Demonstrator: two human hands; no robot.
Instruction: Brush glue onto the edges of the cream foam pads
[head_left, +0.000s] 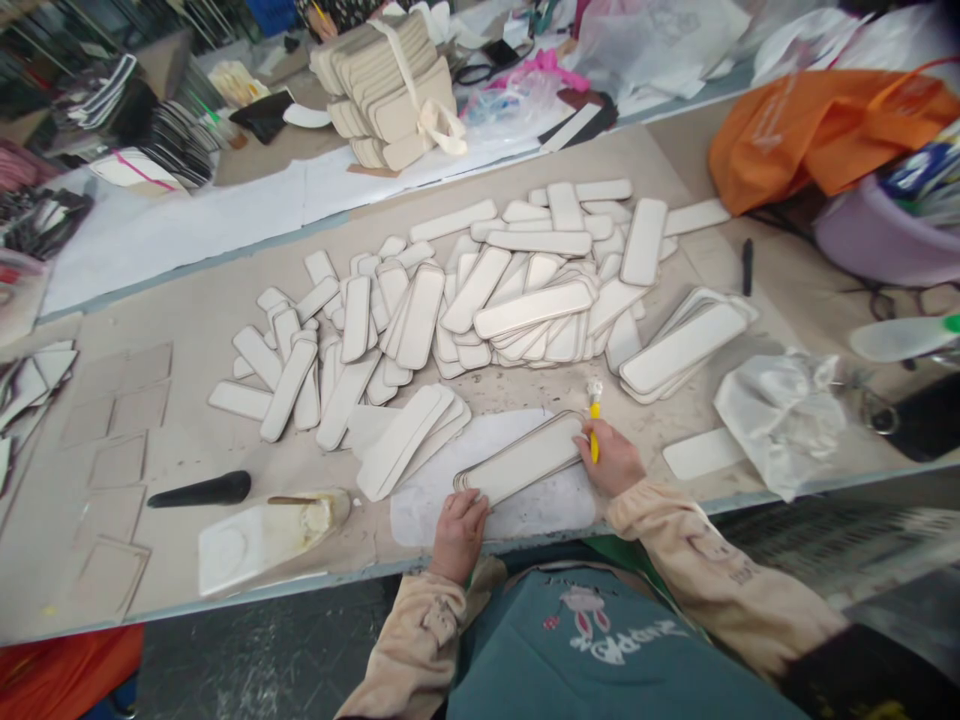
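Note:
A small stack of long off-white pieces with rounded corners (pixel 521 458) lies on a white paper sheet (pixel 420 515) at the table's near edge. My left hand (pixel 458 532) grips the stack's left end, fingers bent over its edge. At the other end, my right hand (pixel 613 460) has its fingertips against the stack and also holds a yellow-handled brush (pixel 595 425), bristles pointing up and away. Fanned pieces of the same kind (pixel 414 438) rest just left of the stack. Beyond my hands spreads a large loose heap of these pieces (pixel 480 290).
A white plastic bottle cut open (pixel 247 545) and a black tapered tool (pixel 201 490) lie at left. On the right are a white cloth pouch (pixel 780 415), a black marker (pixel 747 266) and a purple basin (pixel 870 235). Tied bundles (pixel 397 90) and another person's hand (pixel 322 22) are across the table.

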